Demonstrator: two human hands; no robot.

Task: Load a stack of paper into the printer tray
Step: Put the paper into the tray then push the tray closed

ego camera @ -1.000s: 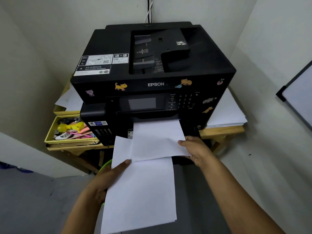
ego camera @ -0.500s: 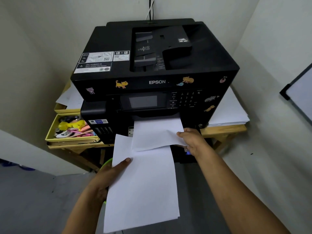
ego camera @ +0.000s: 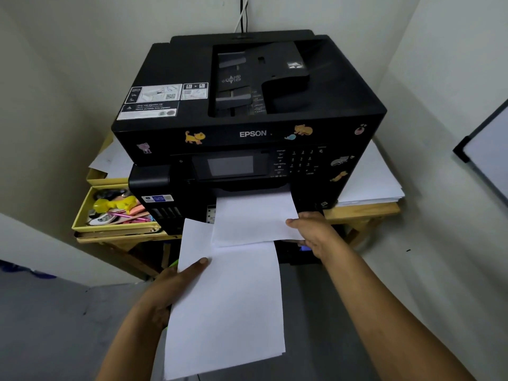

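Note:
A black Epson printer (ego camera: 247, 105) with cat stickers stands on a wooden table. My left hand (ego camera: 176, 281) holds a thin stack of white paper (ego camera: 228, 312) by its left edge, thumb on top, below the printer's front. A second white sheet (ego camera: 253, 218) sticks out of the printer's front slot and lies over the top of the stack. My right hand (ego camera: 313, 232) grips that sheet at its right edge. The dark tray (ego camera: 299, 257) under my right hand is mostly hidden by paper and hand.
A yellow box (ego camera: 82, 215) of pens and small items sits left of the printer. Loose sheets (ego camera: 376, 182) are piled on the wooden table (ego camera: 362, 210) to the right. Walls close in on both sides; a whiteboard (ego camera: 486, 149) hangs at right. Grey floor lies below.
The sheet in my right hand has slid further into the printer's front slot, so less of it shows. My left hand keeps the stack in nearly the same place.

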